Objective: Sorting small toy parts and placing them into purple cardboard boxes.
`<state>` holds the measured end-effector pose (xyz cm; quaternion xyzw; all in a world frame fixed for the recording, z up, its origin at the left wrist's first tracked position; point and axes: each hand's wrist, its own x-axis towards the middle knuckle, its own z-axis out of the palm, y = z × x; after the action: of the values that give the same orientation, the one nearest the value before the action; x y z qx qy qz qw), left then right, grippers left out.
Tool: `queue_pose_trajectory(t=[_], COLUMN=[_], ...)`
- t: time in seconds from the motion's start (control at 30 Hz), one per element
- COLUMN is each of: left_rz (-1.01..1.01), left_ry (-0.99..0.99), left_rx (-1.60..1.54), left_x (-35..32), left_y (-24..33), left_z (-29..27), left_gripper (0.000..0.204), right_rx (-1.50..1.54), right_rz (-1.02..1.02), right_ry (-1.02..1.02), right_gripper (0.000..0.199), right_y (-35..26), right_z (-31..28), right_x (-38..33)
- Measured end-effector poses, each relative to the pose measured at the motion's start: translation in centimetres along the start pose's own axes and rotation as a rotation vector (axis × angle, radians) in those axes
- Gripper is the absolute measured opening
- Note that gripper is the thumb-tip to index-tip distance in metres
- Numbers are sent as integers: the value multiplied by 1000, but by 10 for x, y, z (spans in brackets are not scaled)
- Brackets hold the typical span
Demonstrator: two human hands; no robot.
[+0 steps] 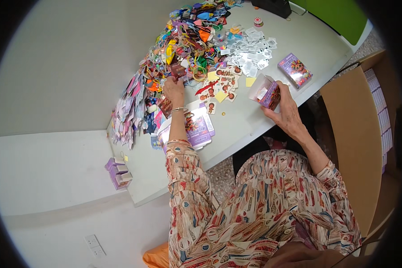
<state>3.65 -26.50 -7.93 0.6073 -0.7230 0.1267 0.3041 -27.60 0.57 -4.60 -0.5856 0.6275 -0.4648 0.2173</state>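
My right hand grips a small purple cardboard box, tilted, its white-lined end standing open toward the upper left. My left hand reaches into a large heap of small colourful trinkets and bands. Its fingertips are drawn together beside a dark red packet, and what they hold, if anything, is hidden. Under the left wrist lie flattened purple-and-white cartons, partly covered by the forearm. Small cartoon-figure stickers and yellow paper squares are spread between the two hands.
A closed purple box lies right of my right hand. Small white slips are piled beyond the stickers. Pastel packets and several purple boxes are at the left. Boxes fill a large cardboard carton at the right.
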Motion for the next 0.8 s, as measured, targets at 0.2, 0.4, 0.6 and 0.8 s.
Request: queue_pose_trajectory(t=[0.2, 0.4, 0.6, 0.8], left_rz=[-248, -260, -258, -326], left_ry=[-189, -133, -172, -378], left_rx=[-482, -863, -961, -1148], left_x=[11, 2, -11, -46], left_y=[-47, 24, 59, 102], left_z=[-24, -82, -137, -159], left_gripper=[18, 10, 19, 20], right_rx=[60, 298, 383, 329], right_rz=[-13, -33, -82, -108], right_ry=[-6, -33, -62, -53], right_gripper=[73, 79, 84, 84], right_y=[-7, 12, 15, 15], right_z=[4, 0, 3, 1], right_x=[2, -13, -13, -13])
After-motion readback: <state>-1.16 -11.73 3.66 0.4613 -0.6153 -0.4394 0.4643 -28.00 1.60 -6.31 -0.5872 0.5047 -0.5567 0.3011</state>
